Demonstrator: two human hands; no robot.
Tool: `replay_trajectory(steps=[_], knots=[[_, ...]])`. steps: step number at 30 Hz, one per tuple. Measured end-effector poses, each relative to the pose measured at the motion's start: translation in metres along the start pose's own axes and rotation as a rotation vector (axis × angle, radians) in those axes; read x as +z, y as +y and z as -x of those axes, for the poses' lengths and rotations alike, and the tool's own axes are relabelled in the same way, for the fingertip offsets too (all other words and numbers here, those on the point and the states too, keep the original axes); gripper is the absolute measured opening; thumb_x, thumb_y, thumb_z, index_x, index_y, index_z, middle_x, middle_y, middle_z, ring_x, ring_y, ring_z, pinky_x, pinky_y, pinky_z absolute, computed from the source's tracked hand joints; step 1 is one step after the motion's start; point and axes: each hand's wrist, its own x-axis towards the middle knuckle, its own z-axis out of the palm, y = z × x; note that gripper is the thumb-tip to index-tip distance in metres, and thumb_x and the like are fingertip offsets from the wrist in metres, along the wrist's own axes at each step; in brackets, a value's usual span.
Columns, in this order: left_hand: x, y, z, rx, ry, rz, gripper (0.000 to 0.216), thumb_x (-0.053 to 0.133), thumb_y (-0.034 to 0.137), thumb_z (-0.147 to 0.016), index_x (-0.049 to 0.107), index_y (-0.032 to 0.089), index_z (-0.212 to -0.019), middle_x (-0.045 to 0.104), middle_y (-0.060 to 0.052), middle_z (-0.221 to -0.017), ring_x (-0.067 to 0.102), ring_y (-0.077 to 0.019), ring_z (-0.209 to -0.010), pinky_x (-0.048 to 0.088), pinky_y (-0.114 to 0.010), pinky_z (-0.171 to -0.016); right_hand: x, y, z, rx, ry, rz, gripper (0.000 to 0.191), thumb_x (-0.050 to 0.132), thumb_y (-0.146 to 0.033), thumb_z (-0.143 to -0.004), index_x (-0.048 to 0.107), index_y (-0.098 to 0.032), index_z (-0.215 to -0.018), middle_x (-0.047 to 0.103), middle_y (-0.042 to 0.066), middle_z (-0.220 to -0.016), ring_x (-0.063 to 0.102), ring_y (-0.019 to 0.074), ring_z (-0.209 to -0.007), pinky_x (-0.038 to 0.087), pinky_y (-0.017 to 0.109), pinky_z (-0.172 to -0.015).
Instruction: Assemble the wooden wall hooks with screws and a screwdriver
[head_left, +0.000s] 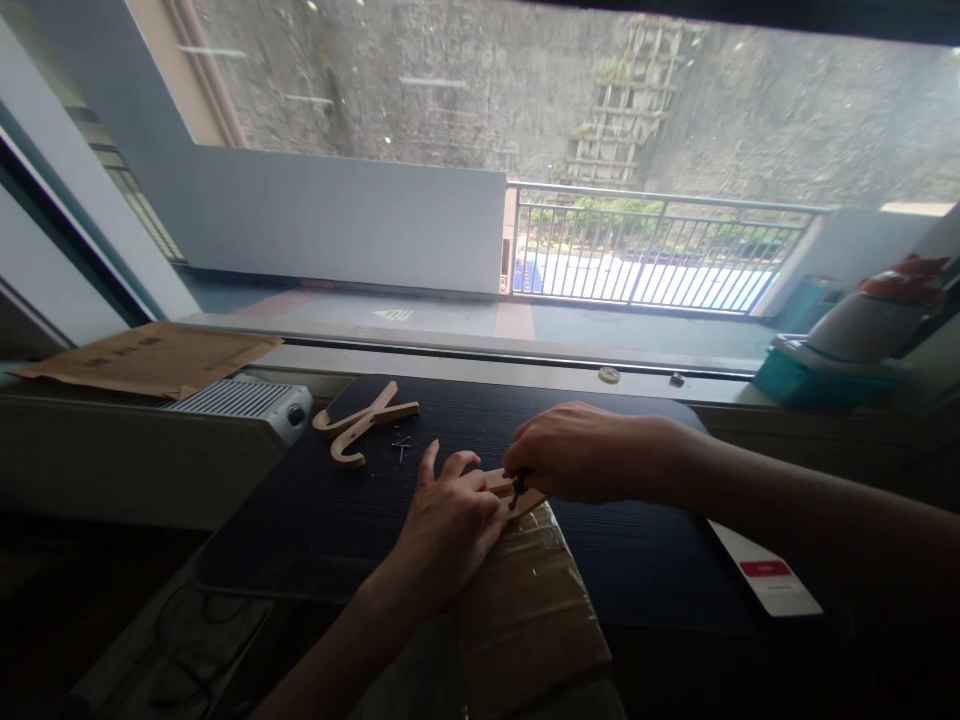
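Note:
My left hand (450,515) presses down on a light wooden piece (501,484) that lies on a brown cardboard box (529,600); its index finger sticks up, the other fingers curl on the wood. My right hand (577,455) comes in from the right and pinches a small dark tool (517,490), held upright with its tip on the wooden piece. Both hands touch over the same piece at the middle of the dark table (315,520).
Two hooked wooden pieces (364,420) lie crossed at the back left of the table, with small screws (401,443) beside them. A white card with a red label (765,575) sits on the right. A ribbed grey heater (240,400) and flat cardboard (150,360) stand at left, a teal container (817,375) at right.

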Motion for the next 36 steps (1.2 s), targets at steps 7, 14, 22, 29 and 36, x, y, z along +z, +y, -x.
replay_trajectory(steps=[7,14,22,29,36], knots=[[0.001,-0.001,-0.001,0.002,-0.019,0.008,0.019,0.054,0.025,-0.083,0.069,0.027,-0.072,0.066,-0.001,-0.082,0.045,-0.026,-0.11,0.009,-0.064,-0.104,0.008,0.005,-0.005,-0.004,0.036,-0.045,0.019,0.045,-0.018,-0.086,0.063,-0.014,-0.085,0.065,0.006,-0.082,0.055,0.014,-0.072,0.032,0.026,-0.059],[0.0,-0.001,-0.001,-0.004,-0.014,0.014,0.02,0.054,0.024,-0.083,0.068,0.025,-0.069,0.066,-0.001,-0.082,0.045,-0.0268,-0.111,0.009,-0.064,-0.104,0.009,0.005,-0.005,0.084,0.057,-0.067,0.028,0.04,-0.026,-0.088,0.064,-0.013,-0.087,0.065,0.007,-0.076,0.055,0.0146,-0.066,0.03,0.026,-0.055],[0.0,-0.001,-0.001,-0.002,-0.02,0.003,0.021,0.052,0.026,-0.084,0.069,0.027,-0.072,0.066,-0.001,-0.084,0.045,-0.0266,-0.111,0.01,-0.064,-0.104,-0.007,0.0,0.003,0.023,0.034,-0.047,0.023,0.05,-0.011,-0.078,0.067,-0.019,-0.091,0.067,0.004,-0.085,0.056,0.0142,-0.075,0.032,0.024,-0.059],[0.001,-0.001,-0.001,-0.009,-0.024,0.022,0.019,0.054,0.026,-0.083,0.069,0.026,-0.071,0.066,-0.001,-0.084,0.045,-0.0265,-0.111,0.01,-0.064,-0.104,0.0,0.011,-0.001,0.023,0.038,-0.078,0.02,0.049,-0.012,-0.081,0.066,-0.016,-0.09,0.066,0.004,-0.084,0.056,0.0131,-0.074,0.034,0.024,-0.06],[0.0,-0.001,-0.002,-0.018,-0.043,0.017,0.018,0.055,0.026,-0.082,0.069,0.026,-0.07,0.066,-0.001,-0.085,0.045,-0.0268,-0.111,0.01,-0.064,-0.104,0.007,0.015,-0.003,0.036,0.056,-0.127,0.021,0.047,-0.02,-0.083,0.066,-0.015,-0.087,0.065,0.005,-0.077,0.051,0.0115,-0.064,0.032,0.023,-0.055]])
